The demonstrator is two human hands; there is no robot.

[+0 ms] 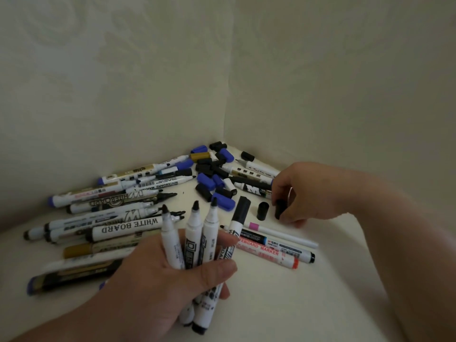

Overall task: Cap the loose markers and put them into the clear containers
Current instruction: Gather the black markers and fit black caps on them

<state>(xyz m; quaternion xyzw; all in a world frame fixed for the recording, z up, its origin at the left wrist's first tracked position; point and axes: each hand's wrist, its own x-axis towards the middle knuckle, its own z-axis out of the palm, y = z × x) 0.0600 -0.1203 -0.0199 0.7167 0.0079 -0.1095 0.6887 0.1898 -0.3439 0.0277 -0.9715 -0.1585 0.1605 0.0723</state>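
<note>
Several markers [193,239] stand tips-up in the left hand [167,275], bunched in its curled fingers, likely so caps can go on one by one. Meanwhile the right hand [306,191] pinches a black cap [280,210] on the surface [308,307], near the cap pile [214,176]. Other loose markers [111,213] lie scattered at left. No clear containers show.

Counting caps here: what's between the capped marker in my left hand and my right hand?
One loose black cap, apart from both, shown in the head view.
</note>
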